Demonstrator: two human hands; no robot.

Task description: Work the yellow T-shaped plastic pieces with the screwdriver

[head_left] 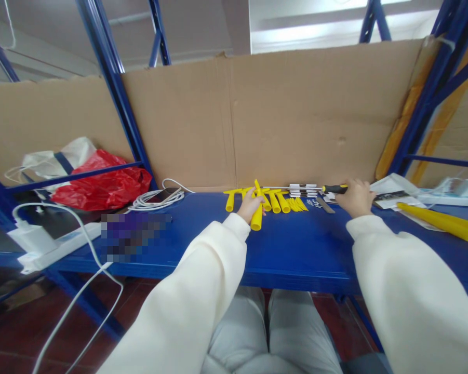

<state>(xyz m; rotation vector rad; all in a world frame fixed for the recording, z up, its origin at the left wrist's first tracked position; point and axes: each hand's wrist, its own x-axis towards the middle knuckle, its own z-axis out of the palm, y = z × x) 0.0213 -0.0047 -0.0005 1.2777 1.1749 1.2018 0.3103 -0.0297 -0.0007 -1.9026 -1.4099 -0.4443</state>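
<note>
— What do you have in hand?

— My left hand (250, 204) has its grip closed around a yellow handle (256, 218), which stands tilted with its lower end toward me. My right hand (357, 198) has its grip closed on the black-and-yellow end of a screwdriver (335, 188). Its thin shaft lies flat and points left, toward the other hand.

— Where is all that?

— At the back of the blue shelf (296, 244), close to the cardboard wall (296, 114). The held handle touches a row of yellow handles (276, 200) lying side by side, just under the shaft. A few small white pieces (303, 190) lie between that row and my right hand.

— And further out?

— On the right, a long yellow piece (444, 222) lies well apart from the rest. On the left, a phone (164, 195) rests on a coiled white cable (156, 201). Beyond it there is a red bag (101, 187), and a white power strip (42, 244) at the shelf's left edge.
</note>
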